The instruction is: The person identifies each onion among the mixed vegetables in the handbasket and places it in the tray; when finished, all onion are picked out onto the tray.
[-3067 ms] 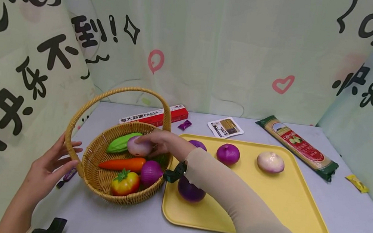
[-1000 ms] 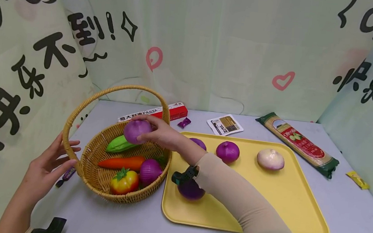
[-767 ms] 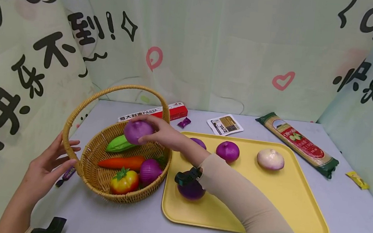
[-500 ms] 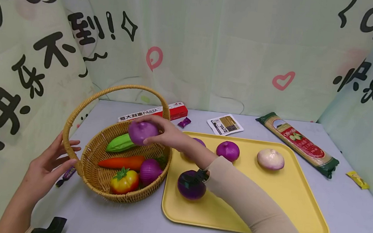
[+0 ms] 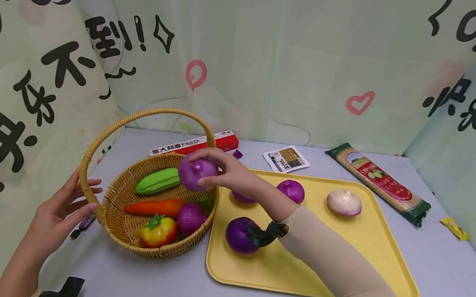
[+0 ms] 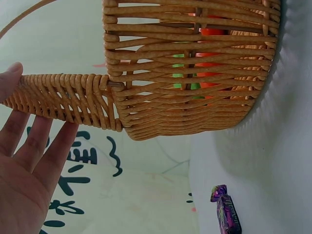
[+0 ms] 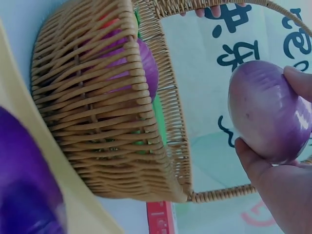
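My right hand [image 5: 239, 175] grips a purple onion [image 5: 192, 173] between thumb and fingers, raised over the back right part of the wicker basket [image 5: 115, 232]. In the right wrist view the onion [image 7: 265, 114] hangs clear of the basket rim. With its thumb on one side and fingers on the other, my left hand [image 5: 57, 217] holds the foot of the basket handle [image 6: 63, 97]. Inside the basket lie a green ridged gourd [image 5: 158, 181], a carrot [image 5: 155, 206], a red-yellow tomato [image 5: 158, 232] and another purple onion [image 5: 190, 219].
Right of the basket is a yellow tray [image 5: 364, 270] bearing a dark purple round vegetable [image 5: 240, 235], a purple onion [image 5: 291, 190] and a pale onion [image 5: 343, 202]. Behind are a red pasta box [image 5: 226, 141], a white sachet [image 5: 286, 159] and a spaghetti pack [image 5: 377, 181].
My right hand has lifted the onion from beside the green gourd, then carried it right toward the tray side of the basket. My left hand stays at the handle.
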Demonstrator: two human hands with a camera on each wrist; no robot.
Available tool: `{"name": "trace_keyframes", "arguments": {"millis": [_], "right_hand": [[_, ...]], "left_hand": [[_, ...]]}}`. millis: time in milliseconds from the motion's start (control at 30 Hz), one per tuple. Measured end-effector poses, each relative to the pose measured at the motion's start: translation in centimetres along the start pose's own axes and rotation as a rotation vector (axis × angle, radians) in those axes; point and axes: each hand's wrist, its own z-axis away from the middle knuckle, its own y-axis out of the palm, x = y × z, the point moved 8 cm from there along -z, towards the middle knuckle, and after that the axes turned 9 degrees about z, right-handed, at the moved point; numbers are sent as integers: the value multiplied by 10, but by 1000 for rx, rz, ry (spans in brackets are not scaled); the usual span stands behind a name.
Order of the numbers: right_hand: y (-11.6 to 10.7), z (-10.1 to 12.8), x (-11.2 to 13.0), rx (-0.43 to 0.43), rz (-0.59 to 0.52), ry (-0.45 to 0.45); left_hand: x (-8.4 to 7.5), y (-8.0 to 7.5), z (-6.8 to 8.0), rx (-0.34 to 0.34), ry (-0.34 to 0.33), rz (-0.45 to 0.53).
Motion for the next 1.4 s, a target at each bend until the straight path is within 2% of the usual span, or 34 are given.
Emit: {"name": "trace_keyframes", "arguments": {"millis": [233, 433, 767, 1133, 1400], "right_hand": [[-12, 25, -13, -16, -81, 129], [-29, 50, -21, -61, -115, 178], [-45, 76, -33, -134, -134, 158], [-48, 100, -41, -134, -101, 199], [-51, 127, -48, -147, -123, 167]], "left_hand": [[1, 0, 0, -1, -6, 2], [2, 0, 1, -3, -26, 4], [-2, -1, 1, 9, 20, 6], [-4, 0, 0, 10, 26, 15], [-3, -1, 0, 9, 31, 15]]}}
